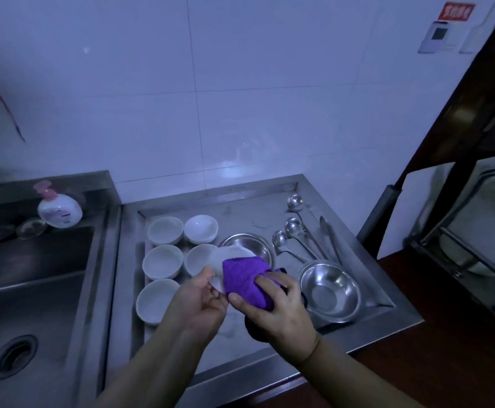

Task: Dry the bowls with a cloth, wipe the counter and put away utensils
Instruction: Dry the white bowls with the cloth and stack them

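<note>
Bowl (221,260) tilted on edge in left hand (202,301), right hand (272,304) gripping purple cloth (243,278).

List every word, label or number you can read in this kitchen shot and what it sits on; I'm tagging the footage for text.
None can be read.
Red sign on the wall tile, top right: light characters, too blurred to read.
White wall unit below it: dark screen, nothing legible.
Pump bottle by the sink: pink label with print too small to read.
White bowl, purple cloth, steel bowls and ladles: no markings visible.
</note>
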`<state>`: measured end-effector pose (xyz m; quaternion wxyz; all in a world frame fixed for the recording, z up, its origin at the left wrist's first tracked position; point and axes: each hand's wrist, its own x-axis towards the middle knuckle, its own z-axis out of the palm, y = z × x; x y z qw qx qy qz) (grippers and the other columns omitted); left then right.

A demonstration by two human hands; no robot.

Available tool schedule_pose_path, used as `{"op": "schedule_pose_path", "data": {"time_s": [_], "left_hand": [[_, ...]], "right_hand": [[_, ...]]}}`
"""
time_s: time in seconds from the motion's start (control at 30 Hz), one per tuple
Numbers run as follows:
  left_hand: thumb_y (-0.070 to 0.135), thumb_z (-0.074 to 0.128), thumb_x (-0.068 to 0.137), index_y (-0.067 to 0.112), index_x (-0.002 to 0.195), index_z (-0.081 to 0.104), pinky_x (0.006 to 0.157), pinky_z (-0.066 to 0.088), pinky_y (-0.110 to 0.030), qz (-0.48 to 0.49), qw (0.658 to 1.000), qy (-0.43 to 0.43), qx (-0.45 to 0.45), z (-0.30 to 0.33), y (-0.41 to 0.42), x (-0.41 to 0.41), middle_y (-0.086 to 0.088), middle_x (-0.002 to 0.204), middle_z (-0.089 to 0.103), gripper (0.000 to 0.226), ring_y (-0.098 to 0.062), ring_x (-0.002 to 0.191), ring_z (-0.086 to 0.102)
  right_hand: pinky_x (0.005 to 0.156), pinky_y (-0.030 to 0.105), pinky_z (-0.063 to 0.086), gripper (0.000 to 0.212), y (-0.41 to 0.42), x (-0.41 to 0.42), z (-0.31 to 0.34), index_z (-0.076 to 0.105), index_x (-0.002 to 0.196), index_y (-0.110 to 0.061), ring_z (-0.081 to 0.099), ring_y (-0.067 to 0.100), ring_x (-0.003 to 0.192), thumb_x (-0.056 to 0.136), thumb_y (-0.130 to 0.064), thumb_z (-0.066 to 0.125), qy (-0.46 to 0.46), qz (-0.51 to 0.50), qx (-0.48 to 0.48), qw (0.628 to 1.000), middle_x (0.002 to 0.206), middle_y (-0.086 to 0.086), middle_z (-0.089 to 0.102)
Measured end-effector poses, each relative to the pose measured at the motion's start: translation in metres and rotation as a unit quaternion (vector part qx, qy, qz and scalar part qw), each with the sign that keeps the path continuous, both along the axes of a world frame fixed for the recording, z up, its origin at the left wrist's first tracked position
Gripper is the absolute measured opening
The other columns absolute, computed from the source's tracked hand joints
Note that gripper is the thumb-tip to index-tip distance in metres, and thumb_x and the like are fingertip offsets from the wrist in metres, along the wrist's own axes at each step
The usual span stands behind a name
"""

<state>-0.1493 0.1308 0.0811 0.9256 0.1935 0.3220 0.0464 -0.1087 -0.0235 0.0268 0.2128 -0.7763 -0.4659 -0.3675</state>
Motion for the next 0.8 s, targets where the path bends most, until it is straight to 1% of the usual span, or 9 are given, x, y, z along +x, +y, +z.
{"op": "schedule_pose_path", "data": {"time_s": [0.13,0.17,0.3,0.4,0.5,0.57,0.63,0.73,0.8], "left_hand": [[0.012,0.046,0.098,-0.003,0.123,0.054,0.083,0.055,-0.041,-0.014,0.999,0.045,-0.016,-0.007,-0.027,0.025,-0.019,0.116,0.064,0.030,-0.025,0.101,0.064],[0.012,0.046,0.098,-0.004,0.124,0.053,0.085,0.053,-0.040,-0.020,0.998,0.057,-0.010,-0.010,-0.034,0.032,-0.020,0.117,0.063,0.032,-0.026,0.103,0.062],[0.008,0.043,0.098,-0.002,0.102,0.058,0.063,0.058,-0.031,-0.034,0.995,0.069,0.060,-0.026,-0.064,0.061,-0.013,0.074,0.072,0.018,-0.024,0.084,0.063],[0.003,0.045,0.095,0.003,0.093,0.058,0.068,0.054,-0.033,-0.025,0.987,0.077,0.136,-0.040,-0.089,0.085,-0.010,0.080,0.069,0.013,-0.021,0.077,0.064],[-0.001,0.048,0.092,0.006,0.085,0.059,0.065,0.045,-0.032,-0.088,0.951,0.070,0.289,-0.065,-0.119,0.104,-0.012,0.080,0.062,0.015,-0.022,0.073,0.056],[0.000,0.053,0.089,0.008,0.080,0.063,0.064,0.042,-0.032,-0.150,0.897,0.050,0.413,-0.083,-0.139,0.115,-0.010,0.074,0.062,0.016,-0.020,0.069,0.054],[0.005,0.057,0.086,0.012,0.075,0.064,0.063,0.041,-0.028,-0.215,0.806,0.024,0.551,-0.101,-0.156,0.127,-0.001,0.068,0.062,0.015,-0.012,0.064,0.054],[0.019,0.058,0.084,0.016,0.082,0.062,0.066,0.038,-0.029,-0.302,0.580,0.013,0.757,-0.126,-0.176,0.145,0.000,0.074,0.064,0.005,-0.017,0.073,0.059],[0.026,0.052,0.086,0.019,0.089,0.060,0.069,0.039,-0.031,-0.354,0.445,0.005,0.823,-0.141,-0.187,0.155,-0.003,0.086,0.068,0.011,-0.023,0.084,0.061]], "right_hand": [[0.084,0.038,0.049,0.025,-0.042,0.022,-0.013,0.072,0.107,-0.031,0.046,0.029,0.096,0.091,-0.018,0.058,0.023,-0.004,-0.005,1.000,0.113,0.005,0.046],[0.084,0.037,0.049,0.026,-0.053,0.028,-0.017,0.073,0.106,-0.030,0.046,0.029,0.096,0.086,-0.017,0.063,0.037,-0.008,-0.010,0.999,0.112,0.005,0.046],[0.081,0.031,0.049,0.024,-0.101,0.049,-0.041,0.074,0.106,-0.024,0.046,0.027,0.096,0.087,-0.021,0.060,0.134,-0.049,-0.021,0.990,0.113,0.005,0.048],[0.083,0.029,0.043,0.028,-0.145,0.067,-0.056,0.075,0.106,-0.019,0.045,0.026,0.096,0.083,-0.013,0.060,0.222,-0.119,0.002,0.968,0.111,0.012,0.056],[0.086,0.022,0.032,0.039,-0.190,0.086,-0.064,0.074,0.107,-0.018,0.043,0.025,0.095,0.071,-0.002,0.071,0.293,-0.181,0.022,0.938,0.110,0.018,0.059],[0.088,0.023,0.032,0.047,-0.211,0.099,-0.069,0.073,0.107,-0.017,0.045,0.028,0.095,0.066,0.006,0.079,0.322,-0.217,0.034,0.921,0.111,0.020,0.058],[0.089,0.025,0.033,0.053,-0.227,0.111,-0.073,0.073,0.108,-0.017,0.047,0.029,0.092,0.063,0.009,0.081,0.336,-0.236,0.040,0.911,0.110,0.020,0.058],[0.089,0.021,0.030,0.047,-0.243,0.128,-0.080,0.072,0.107,-0.016,0.042,0.023,0.096,0.067,0.006,0.076,0.327,-0.243,0.062,0.911,0.108,0.021,0.056],[0.092,0.021,0.029,0.054,-0.248,0.135,-0.086,0.072,0.108,-0.015,0.042,0.023,0.099,0.062,0.012,0.080,0.341,-0.247,0.076,0.904,0.108,0.022,0.055]]}}
